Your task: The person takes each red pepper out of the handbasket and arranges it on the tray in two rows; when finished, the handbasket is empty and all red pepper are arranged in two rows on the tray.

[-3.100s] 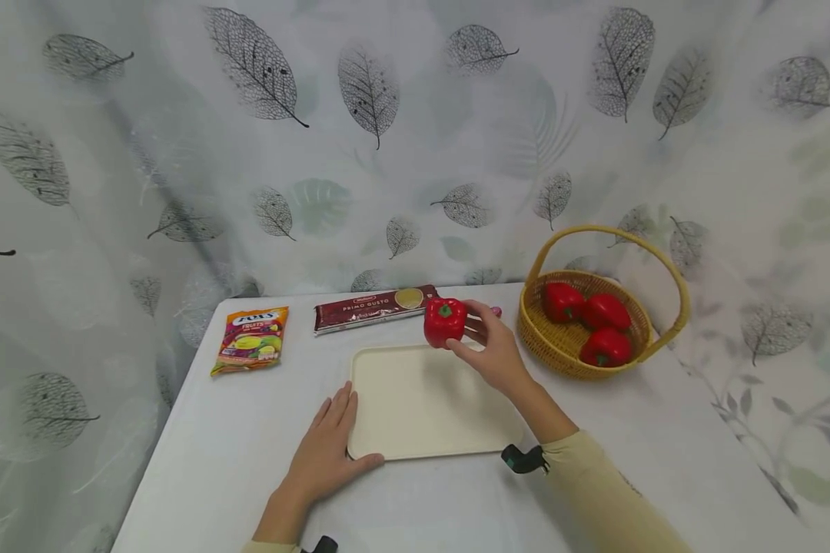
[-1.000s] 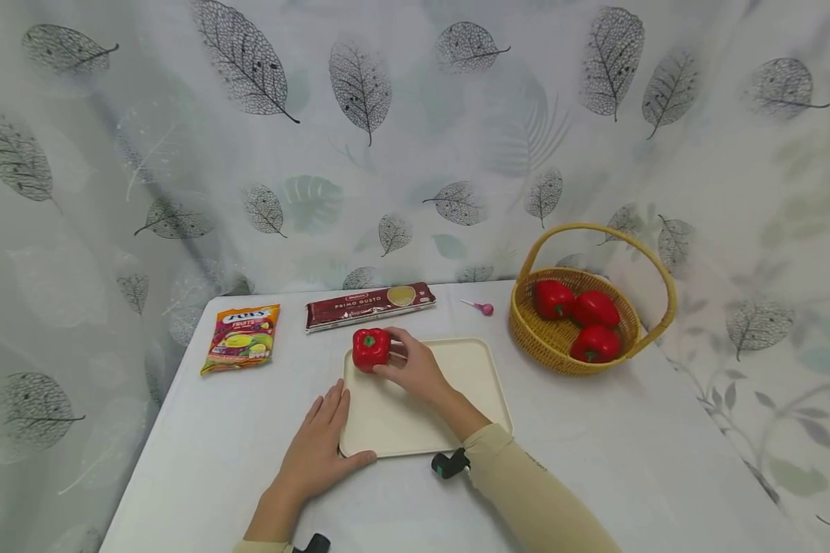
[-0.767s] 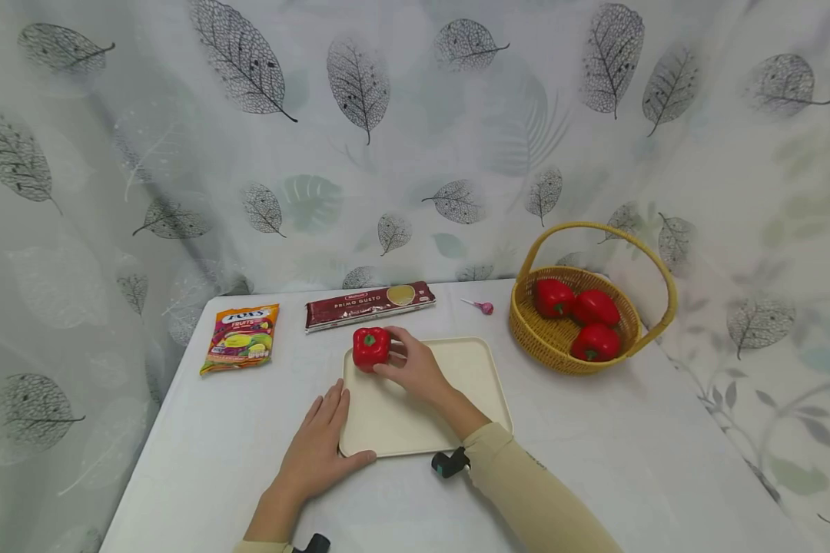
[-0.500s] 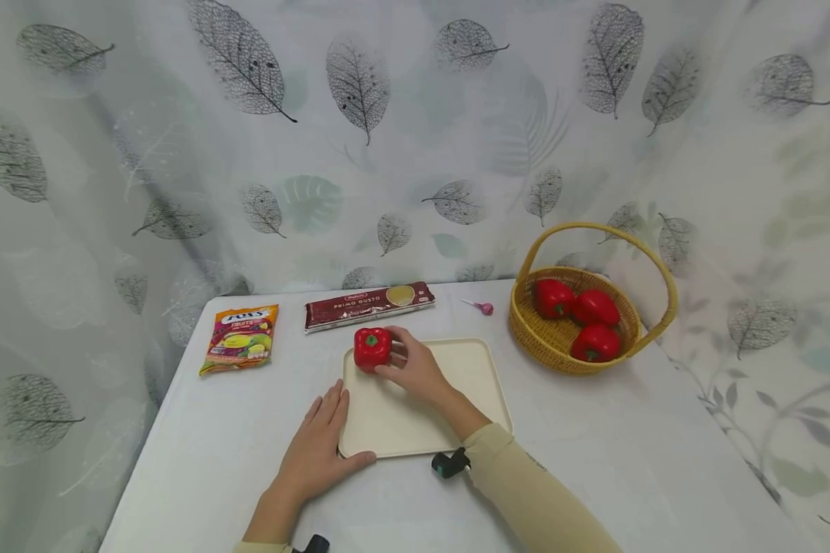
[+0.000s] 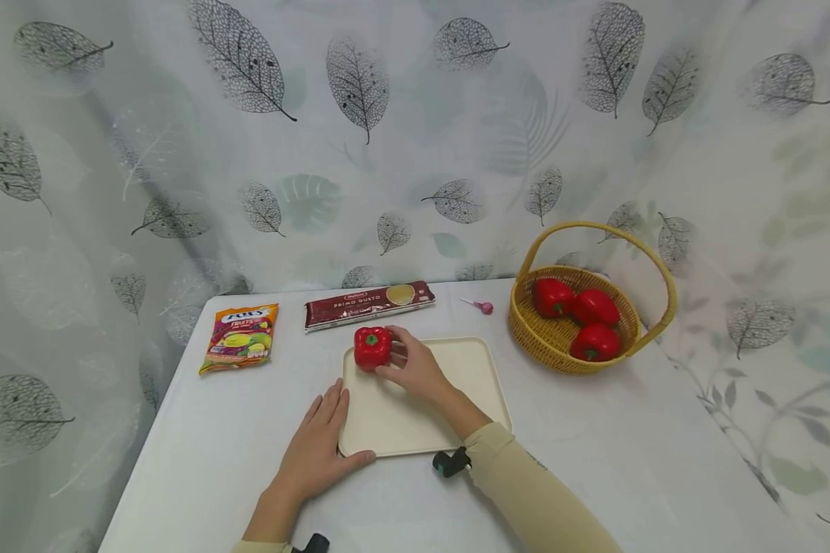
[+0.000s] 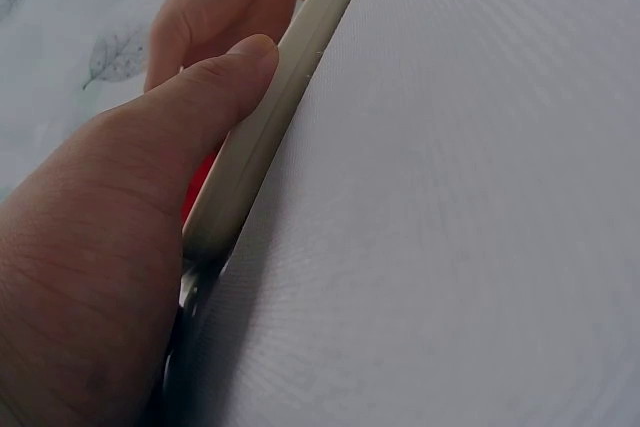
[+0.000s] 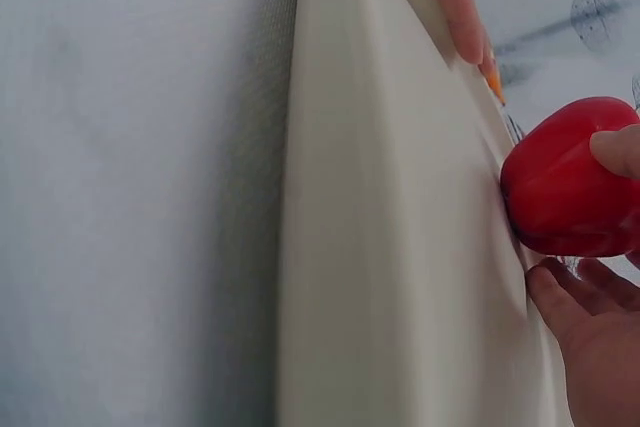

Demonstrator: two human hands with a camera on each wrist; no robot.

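My right hand (image 5: 415, 370) holds a red bell pepper (image 5: 371, 348) at the far left corner of a cream tray (image 5: 422, 430). In the right wrist view the thumb lies on the side of the pepper (image 7: 568, 182), and the other fingers are low by the tray. My left hand (image 5: 320, 445) rests at the tray's near left corner with straight fingers along the left side. Its thumb lies against the near rim, as the left wrist view shows, where the pepper is mostly hidden behind the tray's edge.
A yellow wicker basket (image 5: 542, 346) with a tall handle and three red peppers (image 5: 595, 343) stands at the back right. Along the back lie a dark red Primo Gusto packet (image 5: 360, 306) and a pink lollipop (image 5: 485, 307). An orange-purple Fox's candy bag (image 5: 240, 338) lies at left.
Over about three seconds my right hand has carried the pepper left and down from above the tray's far right part to its far left corner. In the last second both hands have stayed nearly still.
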